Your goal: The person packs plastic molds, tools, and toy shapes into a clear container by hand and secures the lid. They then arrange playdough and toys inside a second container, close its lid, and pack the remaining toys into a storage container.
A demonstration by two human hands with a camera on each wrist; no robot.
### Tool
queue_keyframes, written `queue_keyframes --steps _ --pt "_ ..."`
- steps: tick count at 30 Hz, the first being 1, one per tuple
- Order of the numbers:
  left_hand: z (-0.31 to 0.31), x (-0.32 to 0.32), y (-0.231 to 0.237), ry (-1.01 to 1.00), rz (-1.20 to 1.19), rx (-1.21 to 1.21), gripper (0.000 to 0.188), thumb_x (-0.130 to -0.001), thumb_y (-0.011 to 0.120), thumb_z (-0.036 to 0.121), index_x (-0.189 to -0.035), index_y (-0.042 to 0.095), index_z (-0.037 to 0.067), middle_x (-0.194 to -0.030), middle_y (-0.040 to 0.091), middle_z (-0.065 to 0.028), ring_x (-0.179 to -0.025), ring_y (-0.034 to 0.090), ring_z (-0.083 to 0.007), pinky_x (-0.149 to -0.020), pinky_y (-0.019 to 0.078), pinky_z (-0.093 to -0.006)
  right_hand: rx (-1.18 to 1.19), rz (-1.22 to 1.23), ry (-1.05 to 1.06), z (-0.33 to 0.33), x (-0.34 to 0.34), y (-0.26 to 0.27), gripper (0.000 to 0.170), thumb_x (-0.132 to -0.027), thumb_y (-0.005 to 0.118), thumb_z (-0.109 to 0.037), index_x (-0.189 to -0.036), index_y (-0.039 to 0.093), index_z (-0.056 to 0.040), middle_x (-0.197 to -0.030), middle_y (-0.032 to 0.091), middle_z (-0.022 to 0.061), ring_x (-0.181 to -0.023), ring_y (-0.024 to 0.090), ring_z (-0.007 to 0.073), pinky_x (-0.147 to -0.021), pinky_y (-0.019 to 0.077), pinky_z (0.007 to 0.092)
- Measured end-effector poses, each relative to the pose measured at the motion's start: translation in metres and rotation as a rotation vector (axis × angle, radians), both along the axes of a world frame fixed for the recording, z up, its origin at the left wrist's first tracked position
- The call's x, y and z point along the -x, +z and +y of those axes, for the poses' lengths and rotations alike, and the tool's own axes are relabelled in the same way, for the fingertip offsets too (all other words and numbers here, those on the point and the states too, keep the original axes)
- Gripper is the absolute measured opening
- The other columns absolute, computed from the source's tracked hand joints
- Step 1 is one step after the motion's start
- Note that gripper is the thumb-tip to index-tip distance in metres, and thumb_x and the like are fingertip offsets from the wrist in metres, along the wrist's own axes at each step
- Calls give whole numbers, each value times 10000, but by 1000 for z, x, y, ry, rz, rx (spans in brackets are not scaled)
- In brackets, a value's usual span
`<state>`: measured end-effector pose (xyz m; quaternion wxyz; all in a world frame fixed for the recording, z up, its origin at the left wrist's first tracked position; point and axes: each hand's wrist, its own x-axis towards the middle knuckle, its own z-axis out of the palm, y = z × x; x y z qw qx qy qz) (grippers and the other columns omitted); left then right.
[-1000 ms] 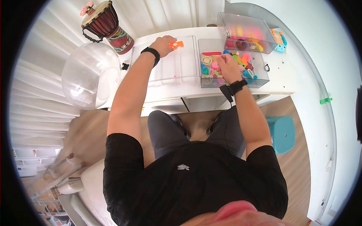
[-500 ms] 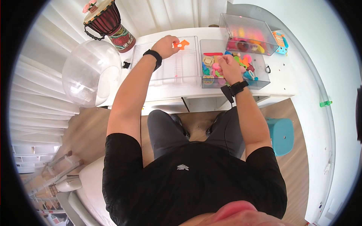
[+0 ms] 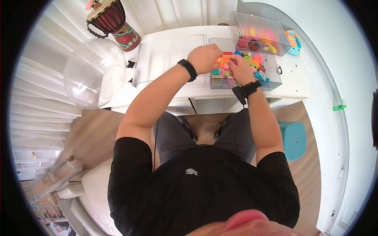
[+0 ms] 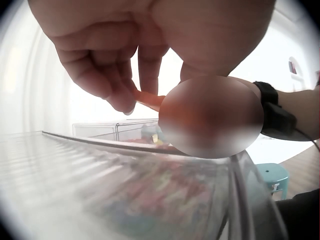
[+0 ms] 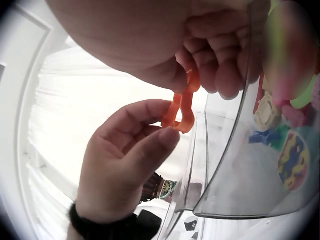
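Over the left side of a clear plastic bin (image 3: 271,85), my two hands meet at an orange cookie cutter (image 5: 186,111), a hollow thin-walled outline. My left hand (image 3: 203,59) pinches one end between thumb and fingers. The right hand (image 3: 241,70) pinches the other end between thumb and index finger, its remaining fingers curled loosely. Beneath them lie several colourful toy pieces, among them a cream flower-like mould (image 5: 268,111), a blue piece (image 5: 264,137) and a patterned egg-shaped piece (image 5: 294,161). A blurred oval covers part of the left wrist view.
Left of the bin is another clear bin (image 3: 171,40). A clear container (image 3: 260,29) with pink and yellow things stands behind at right, beside a toy phone (image 3: 293,44). A drum (image 3: 125,33) and a clear globe (image 3: 88,72) stand left; a teal stool (image 3: 293,139) is below.
My left hand has carried the orange cutter rightward from over the left bin to the right hand, which now grips it too. The right hand has stayed over the toy bin.
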<state>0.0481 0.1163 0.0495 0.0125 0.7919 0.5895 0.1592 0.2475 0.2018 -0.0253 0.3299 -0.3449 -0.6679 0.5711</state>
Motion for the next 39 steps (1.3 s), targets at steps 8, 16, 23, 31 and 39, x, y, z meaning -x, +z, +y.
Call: queue_keyframes --steps 8,16,23,31,39 --pt "-23 0 -10 51 -241 -125 379 -895 765 283 -1211 701 84 -1230 661 -123 -1137 660 -326 -962 558 -431 143 63 5 7 -4 0 183 -1022 624 -120 -1153 617 8 -850 659 35 -600 585 97 -531 463 256" --pt "-80 26 2 127 -366 52 362 -930 756 308 -1186 725 55 -1151 714 -142 -1080 675 -324 -957 543 -427 301 136 -86 48 -37 16 242 -1033 613 -163 -1221 585 -13 -856 658 63 -678 680 171 -632 595 315" --pt "-142 27 -22 235 -736 12 234 -928 776 189 -1101 740 35 -995 737 -85 -825 675 -189 -741 548 -317 10 -625 -50 121 -90 22 170 -942 661 -154 -988 707 2 -798 719 100 -678 722 194 -623 602 342" --pt "-171 21 -60 311 -927 159 205 -952 754 130 -1133 736 34 -894 700 -5 -748 557 -65 -713 498 -254 -71 -960 255 156 -100 -12 140 -924 655 -98 -993 704 14 -807 712 107 -645 722 204 -591 595 346" --pt "-186 28 -73 361 -943 240 218 -970 742 156 -1142 731 22 -915 703 -8 -778 571 -78 -743 504 -255 -16 -829 13 119 -102 36 307 -983 675 -294 -1105 703 -14 -824 729 76 -666 688 136 -625 574 307"
